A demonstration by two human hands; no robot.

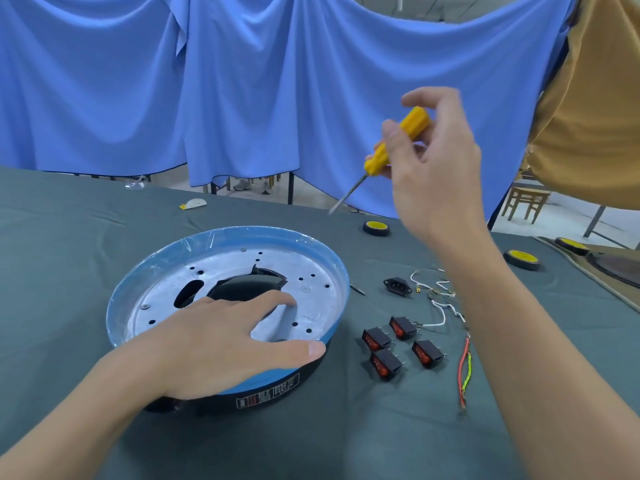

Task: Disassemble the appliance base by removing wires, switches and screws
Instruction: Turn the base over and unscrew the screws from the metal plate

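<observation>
Left hand point(221, 341) spread flat, steadying the rigid, slippery-rimmed appliance base point(311, 258); right hand point(429, 161) fingers pinching the screwdriver point(398, 140) aloft.

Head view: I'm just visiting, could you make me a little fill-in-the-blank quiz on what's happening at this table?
1. The right hand holds a screwdriver with a ____ handle.
2. ____ black switches lie on the cloth beside the appliance base.
3. The left hand rests on the base's ____ rim.
Missing words: yellow; four; blue.
</observation>
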